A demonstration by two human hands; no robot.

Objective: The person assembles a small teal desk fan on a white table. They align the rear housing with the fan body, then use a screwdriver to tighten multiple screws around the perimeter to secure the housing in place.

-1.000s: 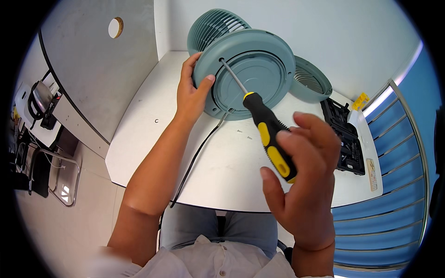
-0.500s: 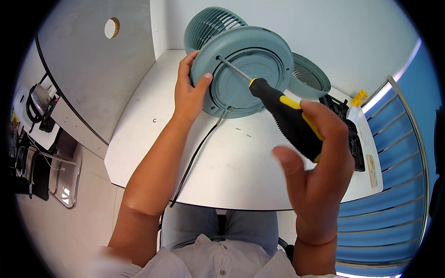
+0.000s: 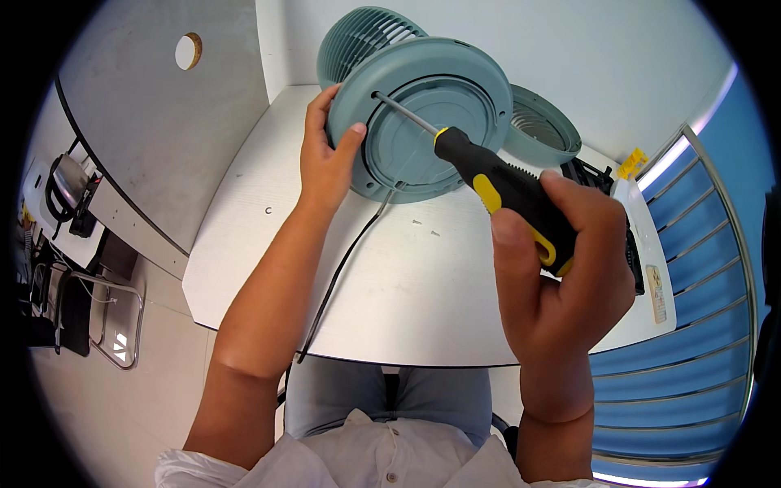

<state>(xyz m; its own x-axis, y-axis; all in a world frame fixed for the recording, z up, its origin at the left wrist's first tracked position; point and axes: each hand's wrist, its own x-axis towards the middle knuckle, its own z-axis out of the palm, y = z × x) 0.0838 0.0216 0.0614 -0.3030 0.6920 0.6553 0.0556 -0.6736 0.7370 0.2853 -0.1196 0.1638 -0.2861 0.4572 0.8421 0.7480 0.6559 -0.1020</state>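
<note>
1. Grey-green plastic fills the far middle of my view: the fan base point(image 3: 415, 154), tipped up on the table point(image 3: 244, 268) with its underside facing me.
2. I have the left hand point(image 3: 329, 163) clamped on the base's left edge, thumb over the underside, fingers curled behind the rim.
3. I have the right hand point(image 3: 565, 313) out near and to the right, thumb and forefinger pinching the rear of the screwdriver point(image 3: 472, 163), a black and yellow one.
4. Its shaft slants far and left into a hole point(image 3: 375, 95) at the upper left of the underside; the tip is hidden inside.
5. Behind the base, at far left, I see a slatted cage point(image 3: 362, 45); just right of the base lies a round cover point(image 3: 541, 122).
6. A cord point(image 3: 342, 262) runs from the base's lower rim to the near edge of the table.
7. Left of that cord sits a small dark ring point(image 3: 268, 211); right of it lie two pale bits point(image 3: 416, 222), too small for me to identify.
8. On the right, a black case point(image 3: 587, 175) is partly covered by the right hand, with a yellow item point(image 3: 633, 163) just beyond.
</note>
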